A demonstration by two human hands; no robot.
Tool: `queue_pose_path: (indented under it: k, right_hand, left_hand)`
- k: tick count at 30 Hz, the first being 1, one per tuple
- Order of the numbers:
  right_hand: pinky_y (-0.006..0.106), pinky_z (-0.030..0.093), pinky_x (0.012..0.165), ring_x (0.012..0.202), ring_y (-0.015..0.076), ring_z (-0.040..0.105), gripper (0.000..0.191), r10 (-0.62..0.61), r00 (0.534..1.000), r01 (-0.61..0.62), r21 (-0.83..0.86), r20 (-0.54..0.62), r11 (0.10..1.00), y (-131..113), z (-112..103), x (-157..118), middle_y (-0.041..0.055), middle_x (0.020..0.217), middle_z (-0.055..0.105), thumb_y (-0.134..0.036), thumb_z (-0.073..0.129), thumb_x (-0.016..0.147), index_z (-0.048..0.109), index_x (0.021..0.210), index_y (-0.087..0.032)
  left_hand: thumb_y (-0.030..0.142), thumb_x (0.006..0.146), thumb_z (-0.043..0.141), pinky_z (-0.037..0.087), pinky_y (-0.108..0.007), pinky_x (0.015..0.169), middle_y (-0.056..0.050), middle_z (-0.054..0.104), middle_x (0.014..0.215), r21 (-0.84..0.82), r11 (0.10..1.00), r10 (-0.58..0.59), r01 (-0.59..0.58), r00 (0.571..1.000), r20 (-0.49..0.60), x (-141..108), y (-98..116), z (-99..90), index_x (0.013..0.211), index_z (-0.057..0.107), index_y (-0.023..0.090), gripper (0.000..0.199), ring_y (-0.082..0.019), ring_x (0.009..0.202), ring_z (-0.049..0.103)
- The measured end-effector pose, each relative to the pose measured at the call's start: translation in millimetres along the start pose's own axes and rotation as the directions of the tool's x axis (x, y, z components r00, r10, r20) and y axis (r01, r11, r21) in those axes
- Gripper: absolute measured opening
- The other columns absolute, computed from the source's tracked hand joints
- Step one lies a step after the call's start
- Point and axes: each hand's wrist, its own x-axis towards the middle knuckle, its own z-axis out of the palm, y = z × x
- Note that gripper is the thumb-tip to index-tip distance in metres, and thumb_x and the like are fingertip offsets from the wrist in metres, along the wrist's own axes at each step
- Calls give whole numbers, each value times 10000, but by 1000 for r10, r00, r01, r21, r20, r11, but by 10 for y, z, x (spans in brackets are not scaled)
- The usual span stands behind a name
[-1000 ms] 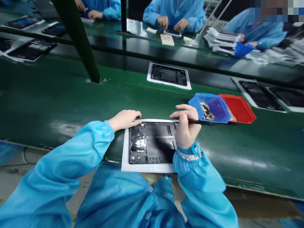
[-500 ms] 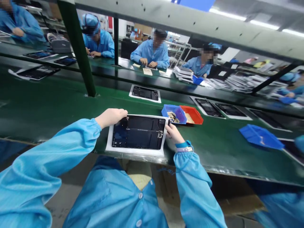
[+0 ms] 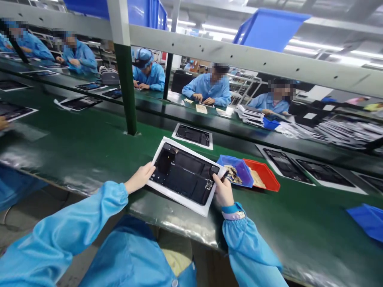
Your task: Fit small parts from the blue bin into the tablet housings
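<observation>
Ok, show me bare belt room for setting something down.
Bare green conveyor belt lies right of the right hand, below the red plastic bin; more lies left of the white-backed black tablet panel. Crowded around the blue plastic bin.

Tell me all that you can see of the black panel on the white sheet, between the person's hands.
This flat rectangular black panel, perhaps a tablet housing, lies on a white sheet, askew over the green conveyor belt. It looks glossy, with small metal parts near its right end. The left hand touches the sheet's lower edge; the right hand, with a thin black tool, is at the panel's right corner.
</observation>
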Motion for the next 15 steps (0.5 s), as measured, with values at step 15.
queue_pose_path:
  k: [15]
  right_hand:
    - [279,533,585,666,133,624,201,-449,687,709,-393,571,586,98,-591,-174,26,849,662,-336,472,929,614,983,-205]
  left_hand:
    - [380,927,475,479,-228,539,-15,572,812,-306,912,-234,273,959,157,2986,899,2273,1001,553,118,283,-86,609,537]
